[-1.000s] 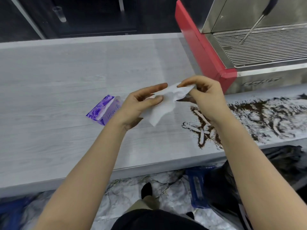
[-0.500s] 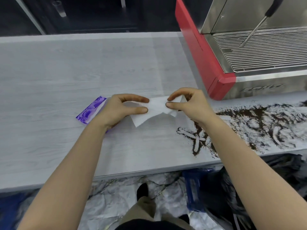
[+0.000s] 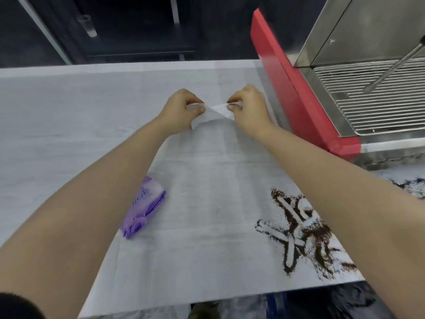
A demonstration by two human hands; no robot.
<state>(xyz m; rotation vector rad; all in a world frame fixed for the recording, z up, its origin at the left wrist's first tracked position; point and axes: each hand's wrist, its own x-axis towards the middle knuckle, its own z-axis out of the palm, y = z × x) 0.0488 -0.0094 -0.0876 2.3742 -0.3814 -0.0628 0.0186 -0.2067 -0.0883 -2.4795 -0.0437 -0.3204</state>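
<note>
A white tissue is stretched between both hands above the middle of the pale wood-grain counter. My left hand pinches its left corner and my right hand pinches its right corner, both arms reaching far forward. A purple tissue packet lies on the counter beside my left forearm. Dark spilled coffee grounds, smeared with finger tracks, cover the counter near its front edge under my right forearm.
A red and steel espresso machine with a grated drip tray and a steam wand stands at the right. Dark cabinets lie beyond the counter's far edge. Below the front edge are a marbled floor and a dark bag.
Both hands have carried the tissue forward, away from me, toward the middle of the counter. The view has tilted, so the packet and grounds now lie nearer me than the hands.
</note>
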